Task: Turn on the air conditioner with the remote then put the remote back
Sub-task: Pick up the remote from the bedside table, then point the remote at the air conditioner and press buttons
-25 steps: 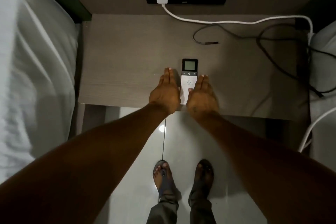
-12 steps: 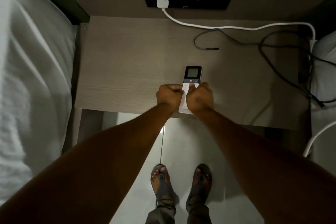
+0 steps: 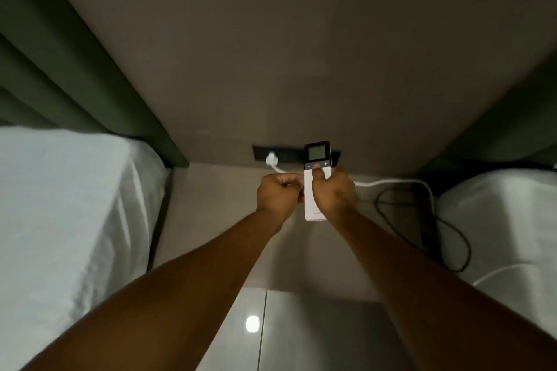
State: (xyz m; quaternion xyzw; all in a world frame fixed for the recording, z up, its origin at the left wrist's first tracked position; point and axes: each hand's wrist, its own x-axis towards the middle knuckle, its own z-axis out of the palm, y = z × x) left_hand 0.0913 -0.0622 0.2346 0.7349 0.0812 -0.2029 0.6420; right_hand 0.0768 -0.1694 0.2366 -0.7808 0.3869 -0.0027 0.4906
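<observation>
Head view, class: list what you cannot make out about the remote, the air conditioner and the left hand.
- Remote display: too small and dim to read.
- Button under the right hand thumb: covered by the thumb.
- Air conditioner: outside the frame, so its state is unknown.
- Left hand: fist closed beside the remote; contact unclear.

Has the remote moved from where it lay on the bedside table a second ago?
Yes. The remote is lifted off the bedside table, held in the right hand, its screen now overlapping the wall socket panel.
</observation>
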